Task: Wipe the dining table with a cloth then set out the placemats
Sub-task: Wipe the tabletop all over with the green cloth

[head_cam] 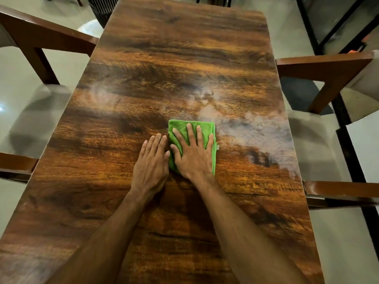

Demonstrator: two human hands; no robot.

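Observation:
A folded green cloth [205, 128] lies near the middle of the long wood-grain dining table [174, 68]. My right hand [192, 152] presses flat on top of the cloth, fingers spread. My left hand [152, 160] lies flat on the bare tabletop just left of the cloth, its thumb side touching the cloth's edge. A hazy, smeared patch [252, 128] shows on the tabletop to the right of the cloth. No placemats are in view.
Wooden chairs stand along both long sides: one at the far left [47, 37], one at the near left [16, 165], one at the far right [326, 66], one at the near right [340, 191]. A dark basket [102, 9] sits on the floor beyond the table's far left corner.

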